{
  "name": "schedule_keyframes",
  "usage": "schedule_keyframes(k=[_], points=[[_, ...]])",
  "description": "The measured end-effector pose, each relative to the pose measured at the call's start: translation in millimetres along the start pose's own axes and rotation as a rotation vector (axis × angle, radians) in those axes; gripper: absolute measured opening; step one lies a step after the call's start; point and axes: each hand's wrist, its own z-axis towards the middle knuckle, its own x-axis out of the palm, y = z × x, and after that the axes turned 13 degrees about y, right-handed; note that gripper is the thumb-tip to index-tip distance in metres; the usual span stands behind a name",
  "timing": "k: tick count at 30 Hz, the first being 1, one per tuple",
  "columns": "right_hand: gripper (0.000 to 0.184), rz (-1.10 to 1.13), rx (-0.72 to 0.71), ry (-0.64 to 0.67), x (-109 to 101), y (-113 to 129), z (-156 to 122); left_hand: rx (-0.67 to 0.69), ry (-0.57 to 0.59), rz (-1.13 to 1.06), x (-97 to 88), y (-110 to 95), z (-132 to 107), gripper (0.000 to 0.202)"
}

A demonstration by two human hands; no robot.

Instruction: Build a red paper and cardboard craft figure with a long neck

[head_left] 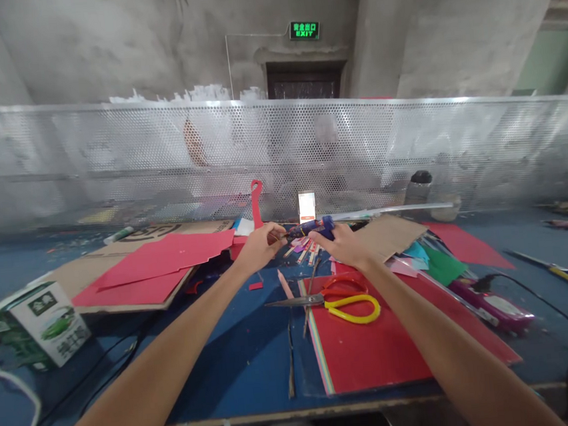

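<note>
Both my hands meet over the middle of the blue table. My right hand [343,241] is closed round the right end of a dark blue, patterned tube-like object [308,228]. My left hand [263,245] is at the object's left end, its fingers pinched together; what lies between them is too small to make out. Below my hands, scissors [345,301] with red and yellow handles lie across a stack of red paper [373,355]. Several thin printed strips [310,250] lie just under the object. A red paper strip with a looped top [256,202] stands behind my left hand.
Red sheets [168,261] lie on cardboard [77,259] at left, near a milk carton [44,326]. A lit phone [307,205] stands behind my hands. At right are a purple device [496,306] by a black cable, and more scissors [566,273]. A perforated metal screen [238,157] borders the back.
</note>
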Motion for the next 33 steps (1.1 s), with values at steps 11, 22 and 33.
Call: schedule_keyframes(k=[11, 22, 33], points=[[0.036, -0.014, -0.02, -0.037, -0.1, -0.2, -0.4, -0.01, 0.019, -0.004, -1.9, 2.5, 1.0, 0.022], [0.038, -0.067, -0.033, -0.051, 0.5, -3.3, 0.6, 0.028, -0.028, 0.065, -2.9, 5.0, 3.7, 0.02], [0.043, -0.141, 0.024, -0.079, -1.2, -4.2, 0.8, 0.009, -0.052, 0.06, -4.3, 5.5, 3.1, 0.019]])
